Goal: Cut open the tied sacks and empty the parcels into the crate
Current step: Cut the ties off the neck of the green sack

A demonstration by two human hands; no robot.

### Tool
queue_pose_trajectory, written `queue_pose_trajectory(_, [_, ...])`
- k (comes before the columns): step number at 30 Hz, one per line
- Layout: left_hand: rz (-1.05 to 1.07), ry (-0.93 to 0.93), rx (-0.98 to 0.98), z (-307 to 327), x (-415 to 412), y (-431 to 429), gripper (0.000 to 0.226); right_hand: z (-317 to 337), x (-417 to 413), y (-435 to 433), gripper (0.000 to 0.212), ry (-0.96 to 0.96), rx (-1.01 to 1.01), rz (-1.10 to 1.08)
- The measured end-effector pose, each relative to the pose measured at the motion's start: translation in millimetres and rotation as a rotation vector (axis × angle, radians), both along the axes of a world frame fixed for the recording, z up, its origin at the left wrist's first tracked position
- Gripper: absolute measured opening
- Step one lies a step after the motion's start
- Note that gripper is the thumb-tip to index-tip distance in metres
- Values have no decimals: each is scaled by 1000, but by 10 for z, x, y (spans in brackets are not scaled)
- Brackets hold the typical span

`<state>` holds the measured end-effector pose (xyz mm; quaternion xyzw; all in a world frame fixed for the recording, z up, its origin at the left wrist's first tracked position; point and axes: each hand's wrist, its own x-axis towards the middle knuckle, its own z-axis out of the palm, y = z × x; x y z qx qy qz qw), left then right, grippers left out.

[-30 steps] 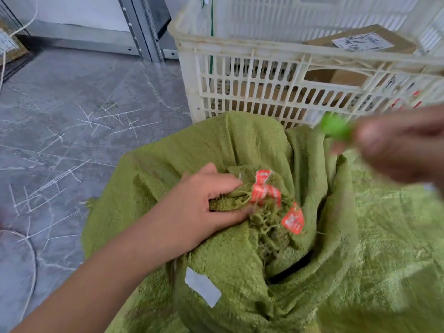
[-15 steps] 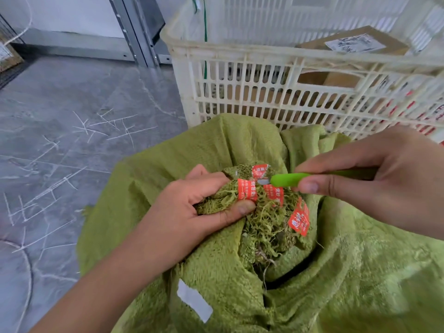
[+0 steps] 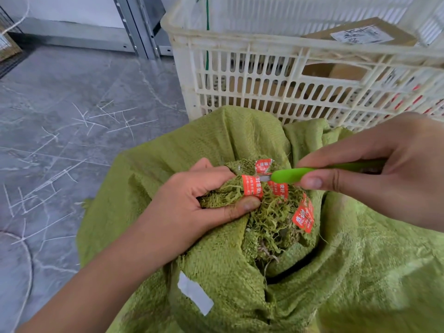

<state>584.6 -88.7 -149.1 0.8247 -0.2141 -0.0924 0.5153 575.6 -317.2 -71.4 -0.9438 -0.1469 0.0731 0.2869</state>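
Green woven plastic sack (image 3: pixel 216 135): the left hand (image 3: pixel 189 203) has its grip clamped on the frayed neck. Right hand (image 3: pixel 389 174) pinches a slim green-handled cutter (image 3: pixel 290 175) just beside that grip.

floor: grey floor (image 3: pixel 60 80) | on it: green sack (image 3: pixel 216 272), white crate (image 3: pixel 240 68), white strings (image 3: pixel 115 121)

To my left the grey veined floor (image 3: pixel 55 75) is littered with thin white strands (image 3: pixel 108 120); a white cord (image 3: pixel 29 267) curls near me, and a metal upright (image 3: pixel 134 25) stands behind
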Motion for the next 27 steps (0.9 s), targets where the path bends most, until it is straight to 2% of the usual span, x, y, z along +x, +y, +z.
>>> queue_pose_trajectory(6, [-1,1,19,5,5,0,31,-19,6,-12,27,-15,-29,37])
queue_pose_trajectory(13, [-85,-21,83,5,28,17,22,-91,-7,12,30,-95,-9,51])
queue_pose_trajectory(19, [-81,-10,134,44,36,23,15,-128,23,1,29,-103,-26,161])
queue_pose_trajectory(23, [-30,83,115,56,40,45,20,-210,9,-12,21,-76,222,165])
queue_pose_trajectory(27, [65,161,-105,48,-28,-29,42,-310,35,55,19,-64,497,34])
